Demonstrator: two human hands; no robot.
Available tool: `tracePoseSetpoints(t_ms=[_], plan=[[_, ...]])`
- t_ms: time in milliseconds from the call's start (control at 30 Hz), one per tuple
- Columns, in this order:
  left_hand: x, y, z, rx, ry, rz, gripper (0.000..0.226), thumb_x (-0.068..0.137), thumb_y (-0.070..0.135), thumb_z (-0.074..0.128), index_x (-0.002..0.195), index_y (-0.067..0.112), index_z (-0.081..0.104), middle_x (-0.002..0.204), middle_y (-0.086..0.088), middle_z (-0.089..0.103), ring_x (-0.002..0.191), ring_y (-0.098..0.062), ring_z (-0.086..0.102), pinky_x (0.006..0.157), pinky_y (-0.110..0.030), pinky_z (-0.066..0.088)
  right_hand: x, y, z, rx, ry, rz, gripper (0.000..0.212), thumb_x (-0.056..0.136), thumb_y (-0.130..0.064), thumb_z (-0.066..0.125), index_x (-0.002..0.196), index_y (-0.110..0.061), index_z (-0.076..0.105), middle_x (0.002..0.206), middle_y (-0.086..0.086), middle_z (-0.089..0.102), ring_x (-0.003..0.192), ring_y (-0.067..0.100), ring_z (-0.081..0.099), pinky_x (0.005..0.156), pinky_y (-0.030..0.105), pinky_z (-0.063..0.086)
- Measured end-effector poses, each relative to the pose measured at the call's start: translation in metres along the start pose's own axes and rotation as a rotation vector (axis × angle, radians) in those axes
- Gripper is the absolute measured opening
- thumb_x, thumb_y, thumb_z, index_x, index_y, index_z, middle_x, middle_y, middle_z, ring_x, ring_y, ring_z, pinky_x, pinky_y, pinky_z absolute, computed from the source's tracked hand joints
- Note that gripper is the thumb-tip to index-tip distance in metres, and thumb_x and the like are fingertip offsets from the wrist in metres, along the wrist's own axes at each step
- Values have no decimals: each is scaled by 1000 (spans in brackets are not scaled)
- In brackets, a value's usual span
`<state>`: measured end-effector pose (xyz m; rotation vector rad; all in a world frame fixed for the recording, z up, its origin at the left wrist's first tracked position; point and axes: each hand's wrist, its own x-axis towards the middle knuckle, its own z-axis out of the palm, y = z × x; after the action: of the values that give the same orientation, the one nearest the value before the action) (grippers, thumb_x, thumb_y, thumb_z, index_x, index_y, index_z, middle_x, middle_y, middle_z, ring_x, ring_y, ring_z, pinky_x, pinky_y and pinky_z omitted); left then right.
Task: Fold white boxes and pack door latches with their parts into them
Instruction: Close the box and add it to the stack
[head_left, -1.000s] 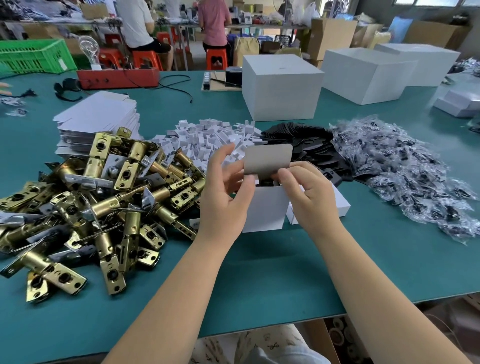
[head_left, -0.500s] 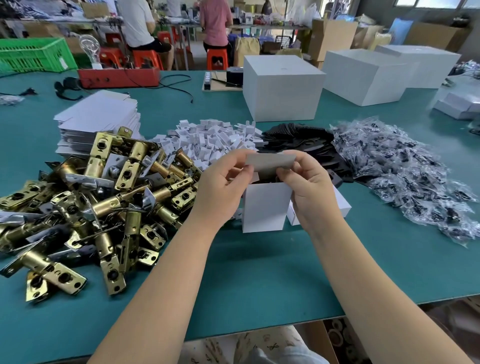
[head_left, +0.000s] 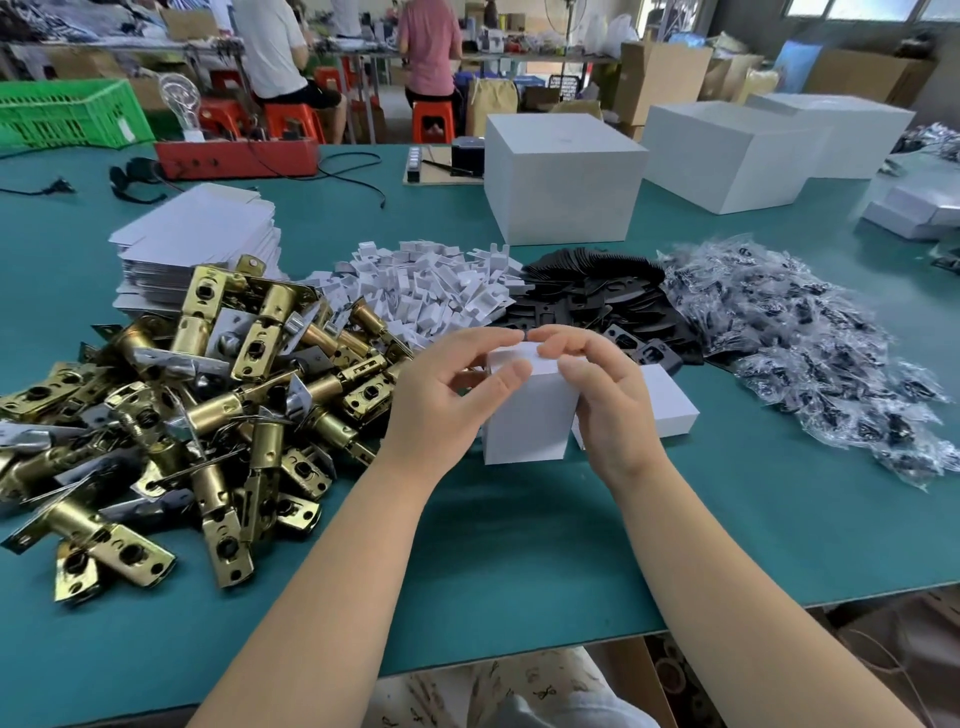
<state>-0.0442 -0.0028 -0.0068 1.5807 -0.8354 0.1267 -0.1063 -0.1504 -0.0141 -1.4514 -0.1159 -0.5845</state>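
- Head view, far left: heap of brass door latches (head_left: 171, 410) on the green surface (head_left: 519, 571); stack of flat white box blanks (head_left: 197, 234) behind it. Neither touched.
- Left hand (head_left: 441, 400): fingers curled round the upper left side of the small white box (head_left: 524, 415), thumb lying on the box's top front edge. Holds the box, nothing else.
- Box stands upright on the surface, centre, between both hands. Top flap was raised and grey-sided 1.0 s ago, half folded 0.5 s ago; now lies flat, top reads closed and white.
- Judgement: this box is at the closing step, tuck nearly or fully seated. Contents not visible, so cannot confirm a latch is inside.
- Right hand (head_left: 602, 395): fingers bent over the top right edge, fingertips pressing the flap down, palm against the right side.
- A second white box (head_left: 660, 400) lies flat just behind and right of the held one.
- Behind the hands: pile of white card inserts (head_left: 431, 280), then black plates (head_left: 592, 291).
- Far right: bagged small parts (head_left: 810, 343), untouched.
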Motion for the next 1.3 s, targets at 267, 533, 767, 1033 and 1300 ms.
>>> tracePoseSetpoints(t_ms=[267, 533, 767, 1033, 1300], plan=[[7, -1, 2, 343, -86, 160, 40, 98, 32, 51, 128, 9, 62, 119, 10, 55, 109, 5, 47, 93, -2, 34, -3, -7, 1, -213, 91, 4, 19, 87, -32, 59, 99, -44, 67, 84, -13, 61, 74, 0, 51, 69, 11, 43], [14, 5, -6, 231, -134, 123, 20, 99, 30, 54, 113, 41, 62, 81, 30, 63, 75, 4, 57, 67, -7, 42, 2, -16, 0, -238, 75, -39, 21, 88, -24, 61, 87, -42, 71, 88, -19, 69, 78, 3, 59, 74, 15, 47], [21, 7, -18, 125, -296, 32, 23, 99, 27, 57, 114, 40, 68, 65, 15, 61, 56, -2, 47, 58, -9, 36, 0, -17, -10, -141, -5, -3, 19, 85, -17, 64, 92, -30, 75, 96, -7, 72, 93, 8, 63, 83, 22, 48], [12, 7, -8, -104, -110, -23, 14, 89, 20, 66, 98, 28, 72, 66, 15, 63, 56, 1, 47, 58, -8, 36, -6, -11, -5, -270, 55, -104, 16, 87, -15, 64, 96, -27, 68, 97, -8, 66, 90, 0, 60, 80, 15, 45], [15, 7, -26, -97, -310, -121, 19, 93, 18, 63, 105, 27, 74, 115, 16, 71, 113, -2, 62, 95, -18, 49, -10, -7, -12, -339, -29, -171, 18, 88, -20, 62, 97, -34, 68, 107, -20, 64, 107, 4, 59, 85, 19, 47]])
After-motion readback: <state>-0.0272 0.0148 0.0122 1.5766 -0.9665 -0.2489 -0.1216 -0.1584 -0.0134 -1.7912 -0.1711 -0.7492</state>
